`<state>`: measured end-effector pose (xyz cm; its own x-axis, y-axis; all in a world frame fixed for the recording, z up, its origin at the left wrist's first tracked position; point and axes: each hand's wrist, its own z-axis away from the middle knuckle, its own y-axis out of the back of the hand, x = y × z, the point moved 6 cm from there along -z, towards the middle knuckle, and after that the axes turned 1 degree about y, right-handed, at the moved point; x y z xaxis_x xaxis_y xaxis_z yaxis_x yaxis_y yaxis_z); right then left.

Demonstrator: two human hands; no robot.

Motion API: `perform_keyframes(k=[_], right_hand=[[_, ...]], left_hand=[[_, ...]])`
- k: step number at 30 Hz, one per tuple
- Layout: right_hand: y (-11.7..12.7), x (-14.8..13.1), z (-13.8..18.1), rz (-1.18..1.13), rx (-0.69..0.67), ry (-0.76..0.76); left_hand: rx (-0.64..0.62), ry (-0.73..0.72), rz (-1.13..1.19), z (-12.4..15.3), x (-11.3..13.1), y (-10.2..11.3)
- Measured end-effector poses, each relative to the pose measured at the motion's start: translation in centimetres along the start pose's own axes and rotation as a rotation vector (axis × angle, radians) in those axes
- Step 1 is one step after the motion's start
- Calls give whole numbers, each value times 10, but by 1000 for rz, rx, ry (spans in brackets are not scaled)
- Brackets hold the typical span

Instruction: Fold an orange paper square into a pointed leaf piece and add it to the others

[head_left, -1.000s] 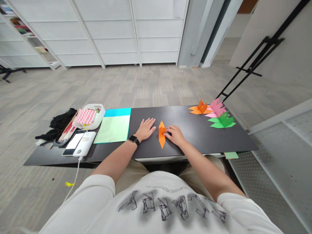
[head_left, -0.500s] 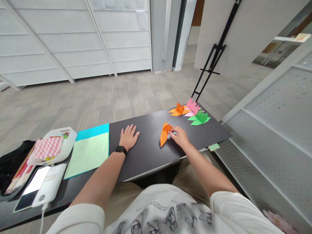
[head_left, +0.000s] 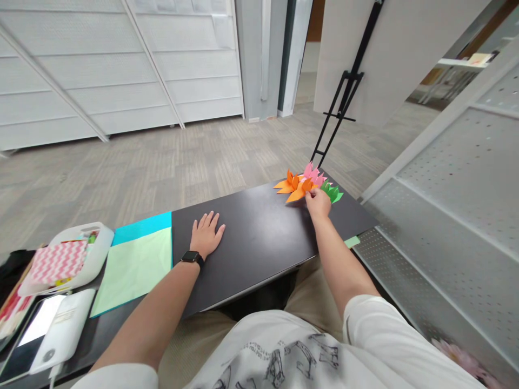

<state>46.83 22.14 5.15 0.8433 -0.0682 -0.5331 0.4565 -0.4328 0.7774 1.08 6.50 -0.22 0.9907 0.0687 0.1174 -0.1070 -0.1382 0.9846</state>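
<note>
My right hand (head_left: 318, 203) pinches the edge of an orange folded-paper piece (head_left: 300, 191) with pointed petals, at the far right part of the dark table (head_left: 251, 232). Just behind it sits a second orange folded-paper piece (head_left: 287, 182). Pink folded-paper pieces (head_left: 312, 174) stand farther back, and green ones (head_left: 332, 192) lie to the right, partly hidden by my fingers. My left hand (head_left: 205, 235) lies flat on the tabletop with its fingers spread, holding nothing; a black watch is on that wrist.
Left of my left hand lie light green paper (head_left: 135, 265) and blue paper (head_left: 144, 226). Beyond them are a white basket (head_left: 103, 243), a white power bank (head_left: 65, 329) with a cable and a phone (head_left: 24, 346). A black easel (head_left: 338, 113) stands behind the table, a perforated panel (head_left: 454, 200) at right.
My right hand has carried the orange paper piece from mid-table away from me and to the right, up to the other folded pieces. My left hand stays flat. The view has shifted slightly.
</note>
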Motion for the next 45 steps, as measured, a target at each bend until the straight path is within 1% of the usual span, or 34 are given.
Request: perform_keyframes(k=[5,12,17,24,34,45], right_hand=[[-24,9,-10,122,-24,-29],[-37,14,-11,161,-25,-32],[-42,14,-9,167,-32,12],[-49,19,-11,187,-58,12],[-53,17,-12,195,-57,39],[-57,17,-12,240,-69,19]], left_hand=[[-10,3,2,0,1,1],[-12,7,-4,1,2,2],[-17,10,-12,1,3,4],[-20,17,-8,0,3,4],[-13,6,-8,0,1,0],[2,4,1,0,2,2]])
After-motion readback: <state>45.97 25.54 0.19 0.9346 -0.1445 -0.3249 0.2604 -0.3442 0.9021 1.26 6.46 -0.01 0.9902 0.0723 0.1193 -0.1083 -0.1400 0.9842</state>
